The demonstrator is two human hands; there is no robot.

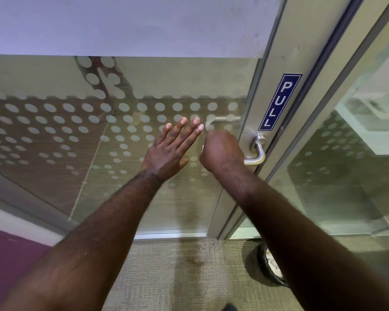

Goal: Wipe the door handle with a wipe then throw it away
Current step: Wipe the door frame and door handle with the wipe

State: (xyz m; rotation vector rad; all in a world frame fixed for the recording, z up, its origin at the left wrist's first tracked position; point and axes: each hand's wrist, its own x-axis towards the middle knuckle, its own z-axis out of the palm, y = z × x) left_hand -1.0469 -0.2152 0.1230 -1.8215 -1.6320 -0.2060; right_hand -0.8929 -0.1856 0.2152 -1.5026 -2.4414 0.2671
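At the bottom of the frame lies a beige carpet (pixel 177 277), and at the lower right, partly hidden behind the right forearm, stands a dark waste bin (pixel 267 268) with some light scraps inside. From the lower corners two bare forearms rise toward the middle of the frame.

The left hand (pixel 169 151), a little left of the centre, is released: the palm is open and the fingers (pixel 182 125) are spread, laid flat against the glass door (pixel 121 187) or very close to it; I cannot tell if it touches. It holds nothing.

The right hand (pixel 220 151), just right of the centre, is clenched as a grip around the straight bar of the door handle (pixel 257 151). A small pale edge shows at the left side of the fist, perhaps the wipe (pixel 203 148), but it is too small and blurred to be sure.

The handle is of brushed silver metal. Its round base sits on the aluminium door frame (pixel 279 63), and the bent neck comes out of the fist to the right. Just above the base is a blue sticker (pixel 279 102) with the white word PULL, read from top to bottom.

Behind the hands, the glass carries rows of frosted white dots, and a second handle shows faintly through it.
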